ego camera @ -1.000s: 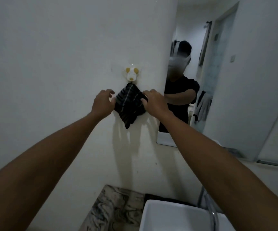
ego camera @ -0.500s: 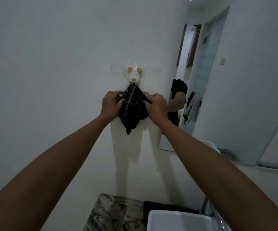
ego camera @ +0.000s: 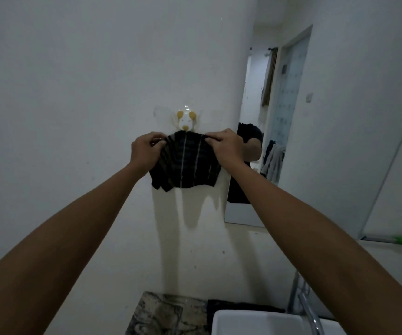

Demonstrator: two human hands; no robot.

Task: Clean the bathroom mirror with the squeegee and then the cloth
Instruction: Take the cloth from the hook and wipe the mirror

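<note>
White wall (ego camera: pixel 74 117): two hands, left hand (ego camera: pixel 144 151) and right hand (ego camera: pixel 226 146), spread one cloth (ego camera: pixel 185 163)

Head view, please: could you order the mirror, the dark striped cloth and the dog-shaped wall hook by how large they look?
1. mirror, by far the largest, though it runs out of frame.
2. dark striped cloth, spread between both hands.
3. dog-shaped wall hook, smallest, just above the cloth.

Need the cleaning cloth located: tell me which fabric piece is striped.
The dark cloth under the dog-shaped hook, held by both hands; the towel reflected in the mirror is plain grey.
</note>
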